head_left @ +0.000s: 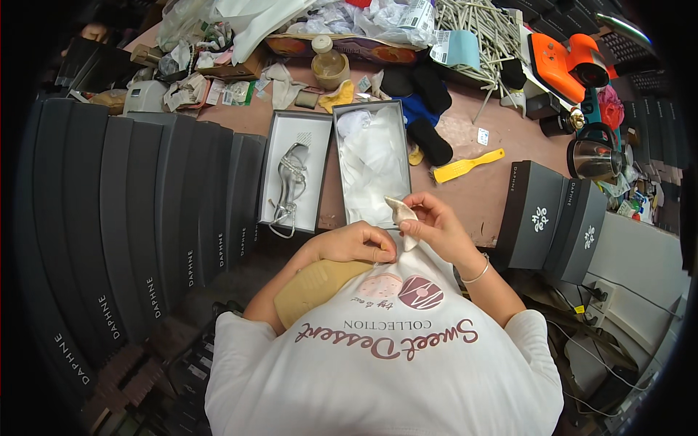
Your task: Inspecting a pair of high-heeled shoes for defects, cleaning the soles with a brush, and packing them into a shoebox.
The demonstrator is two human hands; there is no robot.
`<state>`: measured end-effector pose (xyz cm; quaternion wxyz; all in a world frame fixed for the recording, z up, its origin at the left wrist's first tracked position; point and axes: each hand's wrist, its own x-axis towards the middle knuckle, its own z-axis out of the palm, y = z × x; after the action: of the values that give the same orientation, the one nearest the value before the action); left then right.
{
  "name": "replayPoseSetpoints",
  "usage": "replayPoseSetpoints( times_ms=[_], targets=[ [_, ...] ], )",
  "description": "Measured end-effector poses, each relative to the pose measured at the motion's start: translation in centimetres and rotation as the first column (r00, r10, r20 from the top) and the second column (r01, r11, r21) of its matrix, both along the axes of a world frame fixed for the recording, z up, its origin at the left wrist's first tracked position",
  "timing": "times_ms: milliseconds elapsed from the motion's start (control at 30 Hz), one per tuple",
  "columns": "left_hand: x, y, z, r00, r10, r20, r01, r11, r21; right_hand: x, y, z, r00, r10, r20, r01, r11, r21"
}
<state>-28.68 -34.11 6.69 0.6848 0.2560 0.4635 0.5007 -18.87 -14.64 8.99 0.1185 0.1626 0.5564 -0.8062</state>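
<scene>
Close in front of my shirt, my right hand (435,227) pinches a cream-white cloth (402,212), its pointed end sticking up above the fingers. My left hand (358,243) is beside it with fingers curled together; what they grip, if anything, is hidden. A flat tan piece (316,287) lies between my left forearm and the shirt. Just beyond my hands stands an open grey shoebox (406,145) with white tissue paper (372,163) inside. To its left, a silver strappy sandal (292,182) lies in a white-lined box part (311,145).
Grey shoeboxes (174,211) stand in a row at left; two more (534,211) are at right. Behind lie a yellow brush (469,166), dark cloths (429,138), a bottle (329,62), paper sticks (472,36), an orange device (556,65) and a glass pot (592,158).
</scene>
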Motion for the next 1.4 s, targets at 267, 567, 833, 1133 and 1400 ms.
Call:
replayPoseSetpoints(
  times_ms=[267, 567, 833, 1133, 1400],
  targets=[
    [0.1, -0.1, -0.6, 0.999, 0.014, 0.05, -0.015, 1.0, 0.016, 1.5, -2.0, 3.3, 0.854, 0.398, -0.335, -0.04, 0.691, 0.721],
    [1.5, -1.3, -1.5, 0.97, 0.113, 0.215, -0.107, 0.994, -0.038, 2.7, -2.5, 2.5, 0.809, 0.467, -0.356, -0.027, 0.635, 0.772],
    [1.5, -1.3, -0.7, 0.974, 0.117, 0.196, -0.097, 0.989, -0.111, 2.6, -3.1, 3.0, 0.904, 0.19, -0.384, 0.145, 0.707, 0.692],
    [1.1, -0.9, -0.5, 0.993, 0.01, 0.12, -0.013, 1.0, 0.025, 2.4, -3.2, 2.8, 0.799, 0.449, -0.4, 0.043, 0.621, 0.783],
    [1.6, -1.2, -1.2, 0.985, 0.038, 0.166, -0.041, 0.999, 0.015, 2.5, -3.2, 3.7, 0.81, 0.462, -0.36, 0.015, 0.599, 0.8]
  ],
)
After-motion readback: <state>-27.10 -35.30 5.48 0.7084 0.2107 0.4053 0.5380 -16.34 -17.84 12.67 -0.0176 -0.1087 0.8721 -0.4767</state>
